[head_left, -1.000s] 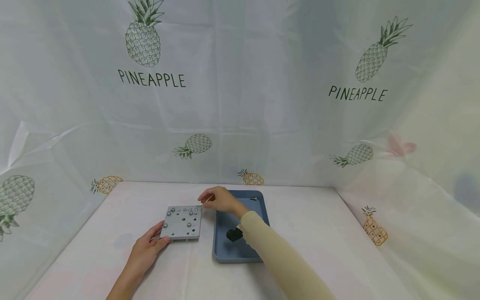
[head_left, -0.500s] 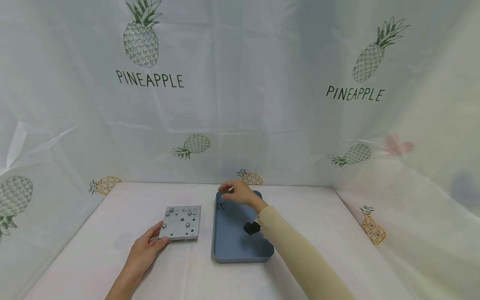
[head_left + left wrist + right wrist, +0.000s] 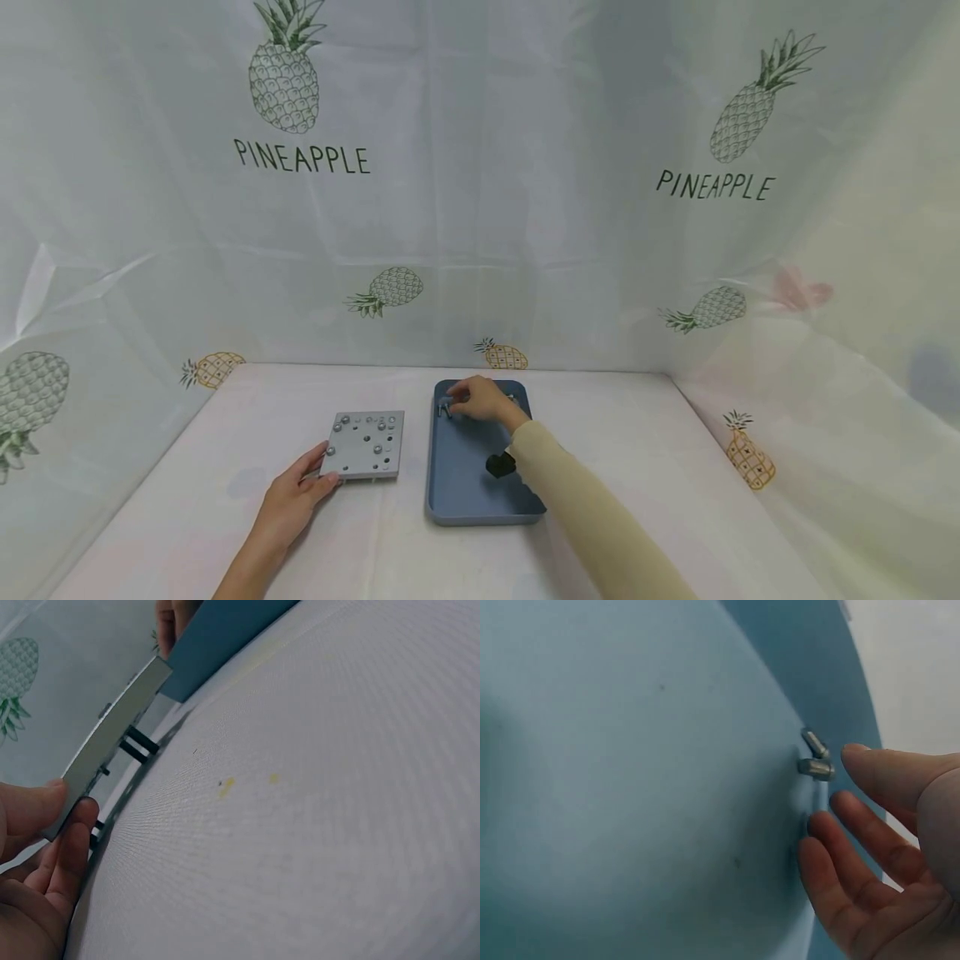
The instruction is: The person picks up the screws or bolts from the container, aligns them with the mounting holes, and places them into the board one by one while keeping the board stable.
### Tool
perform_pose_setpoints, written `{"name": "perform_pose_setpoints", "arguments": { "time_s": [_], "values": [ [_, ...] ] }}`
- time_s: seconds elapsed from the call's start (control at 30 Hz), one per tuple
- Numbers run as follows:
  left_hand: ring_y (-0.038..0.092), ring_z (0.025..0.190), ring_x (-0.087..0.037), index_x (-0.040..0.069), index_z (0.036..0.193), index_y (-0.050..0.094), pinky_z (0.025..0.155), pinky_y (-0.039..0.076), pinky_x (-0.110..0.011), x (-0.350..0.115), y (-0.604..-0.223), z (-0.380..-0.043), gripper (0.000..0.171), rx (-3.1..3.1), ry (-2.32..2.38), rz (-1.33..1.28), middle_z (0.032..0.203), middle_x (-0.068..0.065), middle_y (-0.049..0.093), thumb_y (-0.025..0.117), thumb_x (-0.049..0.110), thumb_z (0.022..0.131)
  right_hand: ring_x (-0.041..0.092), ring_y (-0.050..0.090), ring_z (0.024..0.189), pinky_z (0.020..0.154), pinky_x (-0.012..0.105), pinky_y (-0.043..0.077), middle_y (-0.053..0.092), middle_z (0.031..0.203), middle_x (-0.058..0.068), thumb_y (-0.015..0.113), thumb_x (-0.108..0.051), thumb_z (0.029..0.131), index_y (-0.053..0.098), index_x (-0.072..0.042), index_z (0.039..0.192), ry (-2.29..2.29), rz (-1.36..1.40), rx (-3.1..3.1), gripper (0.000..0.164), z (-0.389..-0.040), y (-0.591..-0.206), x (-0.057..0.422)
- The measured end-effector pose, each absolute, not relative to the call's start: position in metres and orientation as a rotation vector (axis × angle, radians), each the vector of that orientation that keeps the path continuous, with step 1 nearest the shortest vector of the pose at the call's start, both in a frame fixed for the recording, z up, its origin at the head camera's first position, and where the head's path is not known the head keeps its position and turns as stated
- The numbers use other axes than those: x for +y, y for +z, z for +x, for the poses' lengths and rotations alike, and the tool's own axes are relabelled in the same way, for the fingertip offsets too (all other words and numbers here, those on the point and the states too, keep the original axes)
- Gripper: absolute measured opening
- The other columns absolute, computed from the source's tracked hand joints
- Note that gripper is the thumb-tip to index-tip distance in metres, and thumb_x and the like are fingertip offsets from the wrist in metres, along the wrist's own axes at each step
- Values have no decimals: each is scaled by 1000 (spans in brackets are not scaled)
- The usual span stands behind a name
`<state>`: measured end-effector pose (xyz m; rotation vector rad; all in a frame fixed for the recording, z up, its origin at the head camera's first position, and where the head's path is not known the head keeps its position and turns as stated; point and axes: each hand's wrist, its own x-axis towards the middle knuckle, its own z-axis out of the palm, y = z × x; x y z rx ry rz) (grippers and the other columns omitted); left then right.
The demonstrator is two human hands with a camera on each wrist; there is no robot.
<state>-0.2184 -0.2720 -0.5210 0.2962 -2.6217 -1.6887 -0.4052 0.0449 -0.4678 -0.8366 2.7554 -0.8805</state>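
A square grey metal plate (image 3: 352, 460) with holes and several round-headed bolts stands left of the tray. My left hand (image 3: 294, 500) grips its near left corner, the thumb (image 3: 34, 806) above and fingers beneath. In the left wrist view, dark shanks (image 3: 139, 744) stick out below the plate, which is raised off the cloth. My right hand (image 3: 482, 400) hovers at the far left corner of a blue tray (image 3: 486, 520). Two small metal bolts (image 3: 817, 769) lie there by the wall, just off the thumb tip. Thumb and fingers are spread apart with nothing visible between them.
Another bolt (image 3: 512, 397) lies at the tray's far right, partly behind the right hand. A black piece (image 3: 500, 465) shows at the right wrist. A white cloth (image 3: 600, 467) covers the table, and a pineapple-printed curtain (image 3: 510, 208) hangs behind.
My right hand has moved right from the plate's far corner to the tray, then slightly lower over the bolts. My left hand and the plate stay in place.
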Motion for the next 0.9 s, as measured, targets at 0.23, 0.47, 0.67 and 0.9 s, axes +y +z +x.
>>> {"name": "perform_pose_setpoints", "arguments": {
  "time_s": [0.23, 0.47, 0.67, 0.9],
  "values": [
    [62, 136, -30, 9, 166, 34, 118, 43, -51, -272, -521, -219, 73, -2616, -1698, 294, 162, -21, 48, 68, 31, 106, 24, 71, 108, 91, 36, 59, 77, 117, 9, 79, -15, 97, 74, -3, 129, -860, -802, 2764, 35, -406, -474, 42],
    [62, 136, -30, 8, 166, 34, 118, 43, -51, -271, -519, -218, 73, -2616, -1705, 293, 162, -22, 47, 67, 32, 106, 27, 71, 113, 98, 40, 58, 77, 118, 10, 80, -15, 95, 77, -5, 126, -843, -793, 2772, 32, -402, -475, 40],
    [63, 136, -29, 9, 167, 33, 117, 44, -48, -271, -520, -218, 73, -2620, -1703, 287, 162, -22, 47, 67, 33, 106, 24, 70, 111, 98, 41, 58, 76, 116, 8, 79, -7, 94, 78, -7, 122, -845, -799, 2756, 28, -401, -475, 41],
    [64, 134, -27, 9, 166, 34, 114, 48, -41, -272, -519, -217, 72, -2626, -1692, 290, 161, -21, 48, 67, 32, 106, 14, 67, 96, 89, 32, 57, 75, 102, 2, 79, 1, 92, 80, -9, 108, -806, -851, 2760, 19, -405, -477, 43]
  ]
}}
